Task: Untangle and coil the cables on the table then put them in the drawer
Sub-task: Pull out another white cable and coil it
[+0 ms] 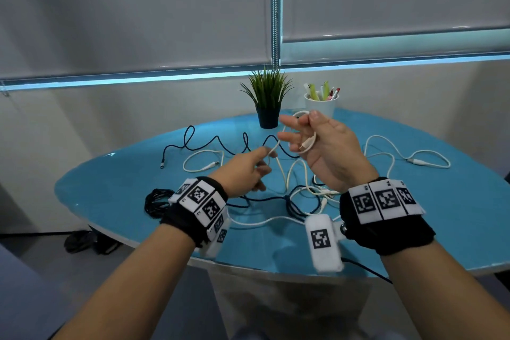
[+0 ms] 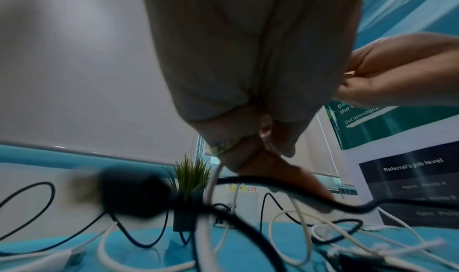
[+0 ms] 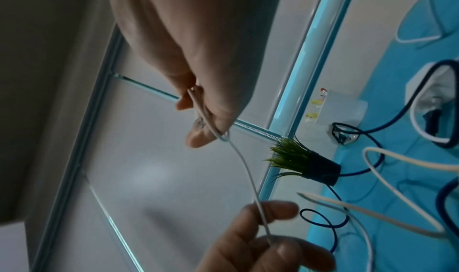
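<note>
A thin white cable (image 1: 279,165) rises from the tangle (image 1: 303,196) on the blue table (image 1: 110,196). My left hand (image 1: 265,156) pinches this cable between thumb and fingertip. My right hand (image 1: 300,132) is raised just to the right, palm toward me. It holds a small loop (image 1: 299,113) of the same cable under its thumb, with the plug (image 1: 305,146) hanging in the palm. In the right wrist view the cable (image 3: 246,168) runs taut from my right hand's fingers (image 3: 198,135) down to my left hand (image 3: 261,237). No drawer is in view.
A dark blue cable (image 1: 215,141) snakes across the far side, with white cables at the left (image 1: 201,163) and right (image 1: 414,157). A coiled black cable (image 1: 157,201) lies near the table's left edge. A potted plant (image 1: 267,99) and a white pen cup (image 1: 321,102) stand at the back.
</note>
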`<state>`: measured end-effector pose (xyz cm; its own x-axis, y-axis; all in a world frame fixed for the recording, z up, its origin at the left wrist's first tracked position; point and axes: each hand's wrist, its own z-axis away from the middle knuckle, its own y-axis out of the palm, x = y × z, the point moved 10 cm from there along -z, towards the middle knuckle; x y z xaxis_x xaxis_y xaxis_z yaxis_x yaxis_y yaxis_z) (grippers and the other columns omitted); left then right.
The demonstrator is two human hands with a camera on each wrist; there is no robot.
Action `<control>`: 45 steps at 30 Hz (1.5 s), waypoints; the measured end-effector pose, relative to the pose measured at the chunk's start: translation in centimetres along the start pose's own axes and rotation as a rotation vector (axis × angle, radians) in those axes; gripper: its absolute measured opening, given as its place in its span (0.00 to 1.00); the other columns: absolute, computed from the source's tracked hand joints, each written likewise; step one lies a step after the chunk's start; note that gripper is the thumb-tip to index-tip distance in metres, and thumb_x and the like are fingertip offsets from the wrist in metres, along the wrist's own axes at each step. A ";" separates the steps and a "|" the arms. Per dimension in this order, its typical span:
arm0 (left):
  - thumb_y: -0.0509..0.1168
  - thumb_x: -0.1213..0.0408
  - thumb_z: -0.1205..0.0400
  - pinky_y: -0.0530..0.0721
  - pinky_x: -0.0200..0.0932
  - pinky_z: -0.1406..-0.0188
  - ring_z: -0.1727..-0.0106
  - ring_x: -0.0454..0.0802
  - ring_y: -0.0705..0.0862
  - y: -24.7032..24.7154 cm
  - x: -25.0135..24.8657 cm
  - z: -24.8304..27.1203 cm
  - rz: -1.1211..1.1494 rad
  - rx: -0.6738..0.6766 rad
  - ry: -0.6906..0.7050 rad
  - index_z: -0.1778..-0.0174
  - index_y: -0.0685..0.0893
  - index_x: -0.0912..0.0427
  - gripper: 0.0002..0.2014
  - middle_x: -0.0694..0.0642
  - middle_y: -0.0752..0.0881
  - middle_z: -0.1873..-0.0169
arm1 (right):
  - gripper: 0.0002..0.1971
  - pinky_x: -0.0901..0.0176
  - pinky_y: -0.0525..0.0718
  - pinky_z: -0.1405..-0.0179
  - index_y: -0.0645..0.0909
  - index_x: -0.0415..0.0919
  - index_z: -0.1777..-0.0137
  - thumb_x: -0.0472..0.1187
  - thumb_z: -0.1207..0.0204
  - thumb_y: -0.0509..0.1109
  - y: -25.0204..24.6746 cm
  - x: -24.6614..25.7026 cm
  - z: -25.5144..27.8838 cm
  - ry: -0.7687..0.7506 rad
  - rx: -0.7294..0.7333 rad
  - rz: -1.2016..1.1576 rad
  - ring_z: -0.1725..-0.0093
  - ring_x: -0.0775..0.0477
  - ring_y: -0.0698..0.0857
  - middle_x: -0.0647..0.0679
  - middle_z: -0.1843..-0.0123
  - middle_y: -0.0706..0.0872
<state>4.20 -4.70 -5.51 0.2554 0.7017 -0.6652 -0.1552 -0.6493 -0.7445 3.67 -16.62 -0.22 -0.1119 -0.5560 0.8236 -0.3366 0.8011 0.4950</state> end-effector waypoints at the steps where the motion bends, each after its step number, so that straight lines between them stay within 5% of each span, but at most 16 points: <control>1: 0.54 0.67 0.14 0.88 0.45 0.62 0.69 0.46 0.87 0.4 0.4 0.3 0.014 0.012 -0.027 0.39 0.73 0.51 0.10 0.56 0.82 0.53 | 0.14 0.60 0.86 0.61 0.75 0.36 0.58 0.39 0.14 0.53 -0.2 0.2 -0.1 -0.017 -0.016 -0.048 0.57 0.45 0.90 0.37 0.46 0.87; 4: 0.53 0.67 0.15 0.87 0.39 0.70 0.74 0.48 0.86 0.9 1.5 0.9 0.015 0.016 -0.085 0.43 0.75 0.53 0.09 0.58 0.85 0.61 | 0.11 0.53 0.87 0.46 0.77 0.33 0.55 0.37 0.16 0.56 -1.3 0.6 -0.5 -0.068 -0.091 -0.149 0.44 0.42 0.87 0.37 0.47 0.85; 7: 0.54 0.67 0.15 0.86 0.40 0.70 0.72 0.52 0.86 0.9 1.7 1.5 0.020 0.000 -0.087 0.46 0.79 0.55 0.10 0.64 0.87 0.66 | 0.07 0.55 0.83 0.42 0.78 0.34 0.52 0.34 0.17 0.59 -2.2 1.0 -1.1 -0.127 -0.144 -0.124 0.50 0.48 0.83 0.43 0.56 0.82; 10: 0.56 0.68 0.15 0.87 0.41 0.68 0.73 0.46 0.85 0.5 0.5 2.0 0.034 -0.037 -0.019 0.49 0.82 0.57 0.09 0.54 0.85 0.66 | 0.08 0.62 0.77 0.54 0.80 0.38 0.54 0.33 0.17 0.60 -2.9 1.6 -1.6 -0.203 -0.219 0.029 0.62 0.52 0.75 0.43 0.61 0.78; 12: 0.57 0.68 0.15 0.88 0.41 0.66 0.70 0.45 0.85 -0.2 -0.6 2.2 0.043 -0.091 0.042 0.51 0.83 0.58 0.08 0.52 0.84 0.61 | 0.09 0.62 0.75 0.57 0.82 0.42 0.54 0.35 0.18 0.61 -3.0 1.7 -1.8 -0.226 -0.254 0.362 0.63 0.50 0.74 0.36 0.65 0.77; 16: 0.60 0.67 0.16 0.84 0.34 0.67 0.70 0.37 0.84 -3.2 -3.1 2.3 -0.037 -0.288 0.192 0.53 0.84 0.58 0.07 0.47 0.82 0.68 | 0.08 0.60 0.78 0.56 0.81 0.40 0.49 0.38 0.17 0.60 -1.5 0.5 -1.6 -0.147 -0.117 0.968 0.59 0.54 0.80 0.36 0.49 0.86; 18: 0.62 0.67 0.17 0.82 0.33 0.65 0.68 0.40 0.84 -4.7 -4.2 2.4 -0.098 -0.389 0.253 0.52 0.85 0.59 0.06 0.47 0.82 0.67 | 0.08 0.72 0.74 0.70 0.78 0.37 0.48 0.37 0.16 0.58 -0.9 -0.1 -1.3 -0.107 -0.043 1.066 0.71 0.66 0.79 0.40 0.51 0.88; 20: 0.64 0.67 0.18 0.77 0.29 0.63 0.65 0.46 0.82 -6.2 -5.2 2.3 -0.176 -0.476 0.302 0.52 0.86 0.61 0.06 0.49 0.81 0.64 | 0.08 0.72 0.70 0.77 0.77 0.37 0.48 0.37 0.16 0.56 -0.5 -0.7 -1.0 -0.053 0.005 1.086 0.78 0.62 0.76 0.44 0.59 0.88; 26: 0.65 0.68 0.20 0.69 0.20 0.56 0.59 0.40 0.74 -9.5 -6.6 1.2 -0.273 -0.576 0.348 0.52 0.86 0.60 0.05 0.48 0.77 0.56 | 0.17 0.69 0.77 0.68 0.81 0.42 0.54 0.50 0.16 0.55 -0.1 -1.1 -0.1 0.034 0.043 0.976 0.71 0.53 0.74 0.45 0.70 0.74; 30: 0.63 0.66 0.18 0.72 0.34 0.49 0.53 0.45 0.76 -9.1 -5.5 -0.2 -0.264 -0.507 0.243 0.47 0.85 0.59 0.08 0.53 0.80 0.51 | 0.18 0.40 0.83 0.50 0.79 0.47 0.69 0.51 0.18 0.60 -0.1 -1.7 -0.1 0.049 0.059 0.907 0.79 0.57 0.71 0.57 0.81 0.70; 35: 0.61 0.67 0.17 0.79 0.38 0.53 0.59 0.47 0.83 -5.5 -2.5 -0.7 -0.134 -0.316 0.094 0.37 0.81 0.56 0.13 0.56 0.85 0.53 | 0.19 0.60 0.75 0.70 0.72 0.40 0.67 0.44 0.14 0.53 -0.1 0.3 -0.2 -0.014 -0.029 0.509 0.82 0.54 0.63 0.55 0.85 0.63; 38: 0.59 0.71 0.17 0.87 0.40 0.59 0.61 0.50 0.86 -3.0 -0.8 -0.7 0.029 -0.217 0.028 0.43 0.81 0.57 0.10 0.58 0.85 0.56 | 0.18 0.60 0.70 0.71 0.71 0.39 0.65 0.42 0.13 0.52 -0.4 1.1 -0.5 -0.033 -0.062 0.281 0.81 0.53 0.62 0.54 0.84 0.64; 42: 0.56 0.71 0.16 0.84 0.34 0.73 0.74 0.46 0.86 -0.3 1.0 -0.3 0.109 -0.118 -0.071 0.45 0.79 0.59 0.09 0.62 0.86 0.64 | 0.17 0.62 0.71 0.71 0.74 0.40 0.62 0.44 0.13 0.51 -1.1 1.6 -0.9 -0.026 -0.095 0.089 0.81 0.54 0.69 0.52 0.79 0.75; 45: 0.54 0.69 0.15 0.81 0.31 0.75 0.78 0.40 0.84 0.8 1.2 0.2 0.091 -0.058 -0.092 0.43 0.78 0.57 0.09 0.54 0.86 0.62 | 0.18 0.65 0.79 0.71 0.74 0.40 0.61 0.45 0.13 0.50 -1.6 2.1 -1.1 -0.017 -0.107 -0.055 0.74 0.52 0.81 0.46 0.69 0.88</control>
<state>4.19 -4.32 -6.86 0.1541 0.6612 -0.7342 -0.1180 -0.7255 -0.6781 5.02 -18.84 1.03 -0.1121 -0.6025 0.7902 -0.2412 0.7879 0.5665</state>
